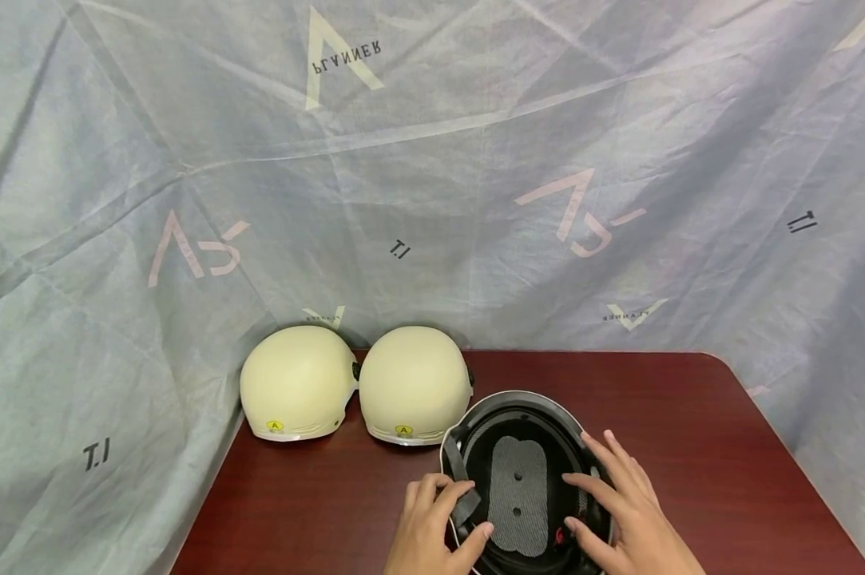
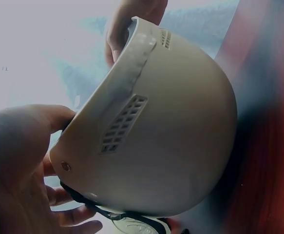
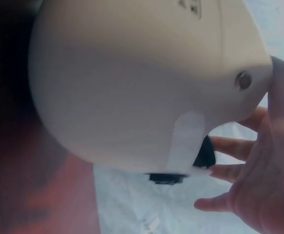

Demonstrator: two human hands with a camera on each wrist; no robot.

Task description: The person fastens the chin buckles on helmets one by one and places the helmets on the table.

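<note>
A cream helmet (image 1: 521, 399) rests crown down on the table, its black lining and grey mesh pad (image 1: 518, 495) facing up. At its left rim is my left hand (image 1: 432, 527), fingers loosely bent over the edge beside a dark strap (image 1: 466, 505); in the left wrist view the thumb meets the rim and the other fingers hang loose. My right hand (image 1: 629, 507) spreads its fingers over the opposite rim, thumb and index reaching above the inside. The right wrist view shows the smooth shell (image 3: 122, 97) with those fingers apart beside the edge. A small red spot (image 1: 560, 536) shows inside.
Two more cream helmets (image 1: 299, 383) (image 1: 414, 383) stand side by side at the back left, crowns up, each with a yellow sticker. The dark red table (image 1: 691, 431) meets a grey printed cloth (image 1: 475, 200) at the back and sides.
</note>
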